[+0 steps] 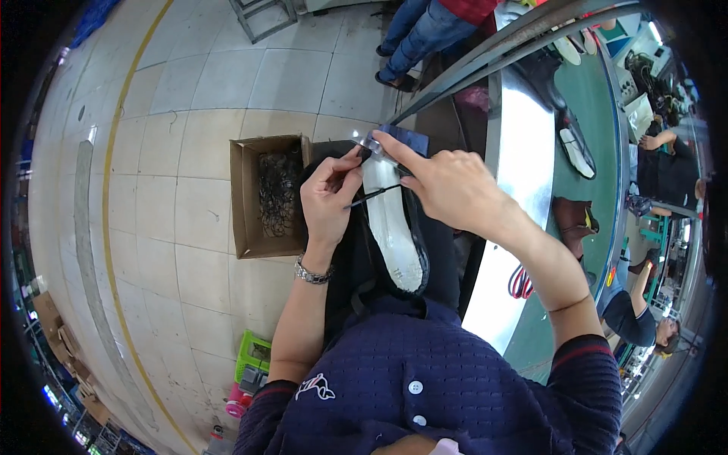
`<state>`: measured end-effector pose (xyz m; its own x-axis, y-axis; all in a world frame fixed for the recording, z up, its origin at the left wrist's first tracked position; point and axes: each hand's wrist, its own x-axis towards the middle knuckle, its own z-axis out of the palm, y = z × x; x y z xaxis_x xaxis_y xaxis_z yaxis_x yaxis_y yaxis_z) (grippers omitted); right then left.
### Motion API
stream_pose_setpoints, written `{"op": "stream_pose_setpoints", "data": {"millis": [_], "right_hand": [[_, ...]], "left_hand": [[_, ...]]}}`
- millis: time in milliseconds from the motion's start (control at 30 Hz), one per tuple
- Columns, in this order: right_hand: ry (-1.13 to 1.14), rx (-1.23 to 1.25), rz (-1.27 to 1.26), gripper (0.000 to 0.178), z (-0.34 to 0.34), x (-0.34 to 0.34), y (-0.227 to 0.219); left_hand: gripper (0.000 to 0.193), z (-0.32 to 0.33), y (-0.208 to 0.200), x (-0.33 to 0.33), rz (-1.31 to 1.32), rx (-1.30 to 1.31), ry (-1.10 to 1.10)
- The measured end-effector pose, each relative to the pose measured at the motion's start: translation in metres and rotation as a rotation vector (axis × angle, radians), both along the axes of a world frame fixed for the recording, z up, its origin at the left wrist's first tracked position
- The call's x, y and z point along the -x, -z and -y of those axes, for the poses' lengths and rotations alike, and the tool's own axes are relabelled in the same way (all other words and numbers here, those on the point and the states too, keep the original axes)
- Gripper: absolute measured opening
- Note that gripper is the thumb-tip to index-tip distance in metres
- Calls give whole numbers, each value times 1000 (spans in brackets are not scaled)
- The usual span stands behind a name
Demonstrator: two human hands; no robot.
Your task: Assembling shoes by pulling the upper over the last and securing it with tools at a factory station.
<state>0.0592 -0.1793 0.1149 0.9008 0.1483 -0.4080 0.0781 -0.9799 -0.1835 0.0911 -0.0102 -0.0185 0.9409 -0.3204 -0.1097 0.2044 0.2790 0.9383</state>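
Note:
A black shoe or boot (394,235) lies sole side up across my lap, its pale bottom showing inside a dark rim. At its far end, my left hand (330,189) is pinched closed beside the tip; what the fingers grip is too small to name. My right hand (459,186) reaches across from the right with its index finger stretched onto that tip and its other fingers curled against the shoe's side. A small shiny piece (371,142) sits under the fingertips. One thin black strip (373,196) crosses the pale bottom between both hands.
To the left stands an open cardboard box (241,201) holding tangled black strands. On the right runs a green belt (565,159) with a metal edge (519,144), a black boot (580,152), a brown boot (574,224) and red loops (520,282). A person (425,34) stands ahead.

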Motion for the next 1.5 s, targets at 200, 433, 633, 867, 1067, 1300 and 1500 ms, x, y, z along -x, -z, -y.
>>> {"op": "stream_pose_setpoints", "data": {"millis": [200,433,633,867,1067,1300,1500], "right_hand": [[656,-432,266,64,42,83,22],[1129,58,129,61,122,203,122],[1158,81,451,42,128,310,145],[1378,262,364,44,136,419,166],[1680,-853,116,39,144,375,117],[1021,-1501,-379,88,35,219,31],[985,-1583,-605,72,-7,180,25]], "left_hand": [[10,-3,-4,4,14,55,-11],[29,17,-19,-24,-176,-101,177],[35,19,-15,-31,-128,-268,212],[43,25,-23,-21,-123,-201,183],[44,-7,-18,20,-186,-78,24],[38,-4,-26,67,542,-625,-170],[12,17,-18,64,570,-669,-404]]}}
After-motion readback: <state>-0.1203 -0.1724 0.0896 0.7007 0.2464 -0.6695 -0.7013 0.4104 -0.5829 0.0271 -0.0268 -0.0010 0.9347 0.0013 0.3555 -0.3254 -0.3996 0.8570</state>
